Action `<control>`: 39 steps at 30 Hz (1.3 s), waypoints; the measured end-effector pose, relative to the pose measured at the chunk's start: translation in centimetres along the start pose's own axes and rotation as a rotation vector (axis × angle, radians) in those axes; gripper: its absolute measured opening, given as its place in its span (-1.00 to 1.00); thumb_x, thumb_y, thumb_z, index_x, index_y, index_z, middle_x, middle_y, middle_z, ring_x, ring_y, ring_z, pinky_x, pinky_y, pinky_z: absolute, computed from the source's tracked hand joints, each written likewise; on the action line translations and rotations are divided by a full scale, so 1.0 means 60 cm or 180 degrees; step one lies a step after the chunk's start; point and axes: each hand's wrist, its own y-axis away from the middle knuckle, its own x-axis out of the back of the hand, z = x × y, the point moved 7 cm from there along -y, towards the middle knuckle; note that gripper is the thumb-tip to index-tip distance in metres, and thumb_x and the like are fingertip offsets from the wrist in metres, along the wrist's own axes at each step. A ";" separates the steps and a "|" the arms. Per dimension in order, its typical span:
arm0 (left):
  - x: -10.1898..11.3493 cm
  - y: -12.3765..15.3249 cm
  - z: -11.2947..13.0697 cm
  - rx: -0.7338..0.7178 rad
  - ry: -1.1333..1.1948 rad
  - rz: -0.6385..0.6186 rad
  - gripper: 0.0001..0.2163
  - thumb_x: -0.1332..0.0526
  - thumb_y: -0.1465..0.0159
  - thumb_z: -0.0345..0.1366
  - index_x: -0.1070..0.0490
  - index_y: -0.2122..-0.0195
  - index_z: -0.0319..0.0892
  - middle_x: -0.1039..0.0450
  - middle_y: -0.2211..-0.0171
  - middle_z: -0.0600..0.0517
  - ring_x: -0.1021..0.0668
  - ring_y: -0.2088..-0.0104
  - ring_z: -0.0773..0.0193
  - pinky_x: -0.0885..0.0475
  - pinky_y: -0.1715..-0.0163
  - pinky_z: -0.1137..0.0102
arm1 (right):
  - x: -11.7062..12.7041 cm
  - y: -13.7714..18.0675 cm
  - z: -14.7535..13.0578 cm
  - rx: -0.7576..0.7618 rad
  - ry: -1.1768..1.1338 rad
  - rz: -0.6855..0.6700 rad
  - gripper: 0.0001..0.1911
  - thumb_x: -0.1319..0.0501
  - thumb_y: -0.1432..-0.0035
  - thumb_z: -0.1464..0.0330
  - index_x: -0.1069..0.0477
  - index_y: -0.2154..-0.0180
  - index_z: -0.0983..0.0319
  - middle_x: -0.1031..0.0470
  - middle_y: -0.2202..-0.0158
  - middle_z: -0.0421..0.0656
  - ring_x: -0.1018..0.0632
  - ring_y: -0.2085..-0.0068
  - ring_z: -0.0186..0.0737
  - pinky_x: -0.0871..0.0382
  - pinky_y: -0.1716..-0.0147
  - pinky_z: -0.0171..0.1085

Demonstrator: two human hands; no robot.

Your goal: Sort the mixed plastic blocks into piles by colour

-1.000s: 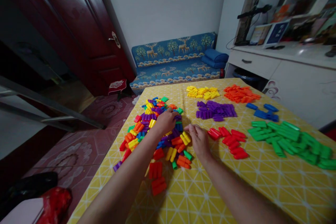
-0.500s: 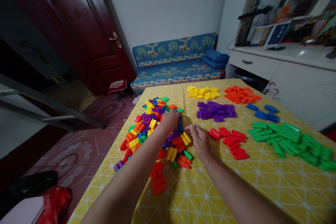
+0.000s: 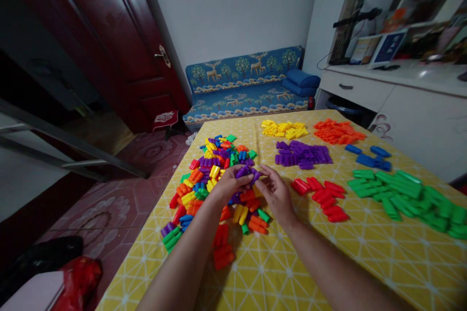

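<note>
My left hand [image 3: 232, 183] pinches purple plastic building blocks [image 3: 244, 171] just above the mixed-colour pile [image 3: 197, 175]. Facing it, my right hand [image 3: 275, 195] has its thumb and fingertips closed around the right end of the same purple pieces. Exactly how many pieces are between my hands I cannot tell. The mixed pile holds red, orange, yellow, green, blue and purple blocks, partly covered by my left hand and forearm. Right of my right hand lies a group of red blocks [image 3: 324, 198], with a purple group [image 3: 302, 154] behind it.
Yellow blocks [image 3: 284, 129] and orange blocks [image 3: 339, 131] lie along the table's far side. Several blue blocks [image 3: 372, 160] and a long green group [image 3: 404, 194] sit at the right. A patterned yellow cloth [image 3: 270, 272] covers the table. Beyond stands a blue sofa [image 3: 241, 99].
My left hand has come back from the pile toward me with purple blocks in it. My right hand has closed on them from the other side.
</note>
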 end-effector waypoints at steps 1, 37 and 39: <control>-0.005 0.002 -0.003 -0.0007 -0.0061 -0.0020 -0.56 -0.44 0.06 -0.05 -0.41 0.27 -0.22 -0.37 0.55 0.14 -0.38 0.59 0.44 -0.31 0.56 0.52 | 0.000 0.001 -0.003 0.0033 -0.0018 0.0001 -0.48 -0.27 -0.14 0.16 -0.35 -0.10 0.20 -0.53 0.02 -0.04 -0.58 0.15 -0.17 -0.48 0.20 -0.24; 0.011 0.025 0.014 -0.2078 -0.1330 0.1093 -0.55 -0.02 -0.20 -0.52 -0.42 -0.08 -0.11 -0.42 0.02 -0.07 -0.47 -0.02 0.17 -0.45 0.01 0.28 | 0.071 -0.081 -0.023 0.0572 0.1488 0.0107 -0.76 -0.16 -0.10 0.35 -0.48 0.18 0.24 -0.51 0.18 -0.06 -0.54 0.35 -0.24 -0.45 0.39 -0.26; 0.010 0.021 0.009 -0.2094 -0.1168 0.1055 -0.57 -0.08 -0.23 -0.49 -0.36 -0.12 -0.12 -0.44 0.01 -0.08 -0.49 -0.03 0.19 -0.43 -0.04 0.26 | 0.028 -0.049 -0.026 0.0470 0.1183 -0.0171 -0.74 -0.18 -0.11 0.34 -0.45 0.13 0.21 -0.52 0.17 -0.08 -0.55 0.33 -0.24 -0.46 0.38 -0.27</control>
